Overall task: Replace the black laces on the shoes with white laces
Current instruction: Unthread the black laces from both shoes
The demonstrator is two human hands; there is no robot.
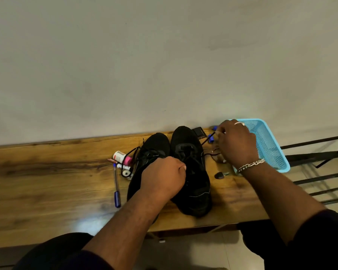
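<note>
Pens and small bottles (123, 162) lie at the left of the wooden table (47, 172), just beside two black shoes (189, 172) standing side by side. Left hand (162, 178), fingers curled, rests on the shoes between their tongues; what it grips is hidden. Right hand (236, 143) pinches the black lace (207, 140) end, drawn taut from the right shoe, before a blue basket (269, 145).

The desk (37, 172) lies open to the left of the blue pen (116, 187). Markers and a small bottle (119, 156) crowd just beside the left shoe (154, 151). Right of the right shoe (191, 172), a blue basket (269, 145), a key (220, 175) and small blue pieces narrow the passage.
</note>
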